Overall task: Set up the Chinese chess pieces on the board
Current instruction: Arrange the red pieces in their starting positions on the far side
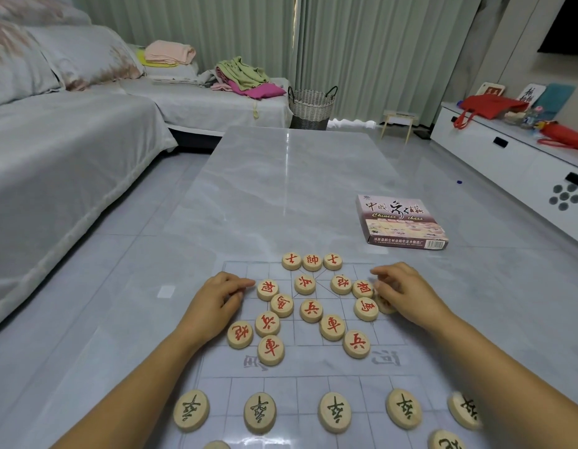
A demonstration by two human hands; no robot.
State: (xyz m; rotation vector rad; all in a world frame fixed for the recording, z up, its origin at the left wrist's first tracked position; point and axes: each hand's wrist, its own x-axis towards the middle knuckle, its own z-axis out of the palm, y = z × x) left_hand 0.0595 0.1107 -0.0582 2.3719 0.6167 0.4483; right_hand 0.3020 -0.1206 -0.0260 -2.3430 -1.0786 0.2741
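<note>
Pale wood discs dot the clear gridded board (313, 367). A red-lettered trio (312, 262) sits in line on the board's far edge, and a loose red cluster (311, 311) is scattered over its far half. A black-lettered row (334, 412) runs across the board's near half. The left hand (216, 301) is at the board's left side, fingers curled, index tip right against a red 相 piece (267, 289); whether it holds anything cannot be told. The right hand (407, 293) is at the board's right side, fingers curled round a half-hidden piece (384, 306), just beside the red 馬 piece (366, 308). Beyond the board's far right corner, the Chinese chess box (402, 222) lies flat on the grey marble-look table (281, 176).
</note>
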